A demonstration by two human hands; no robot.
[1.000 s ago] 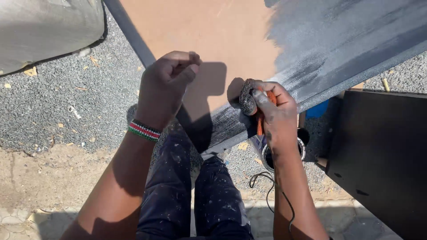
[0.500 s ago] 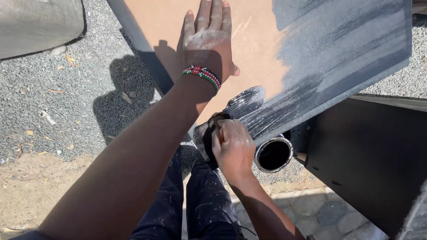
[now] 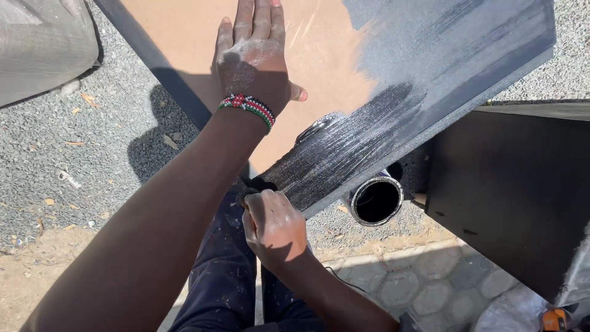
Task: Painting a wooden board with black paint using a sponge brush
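Left hand (image 3: 255, 61) flat on the half-painted board (image 3: 319, 55); right hand (image 3: 275, 226) grips a dark applicator (image 3: 249, 187) at its edge.

Beaded bracelet (image 3: 247, 108) on left wrist; paint-flecked dark trousers (image 3: 224, 276).

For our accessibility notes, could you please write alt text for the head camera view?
The left hand presses flat on a bare tan board while the right hand wipes wet black paint along its near edge with a dark applicator. An open paint tin sits on gravel below.
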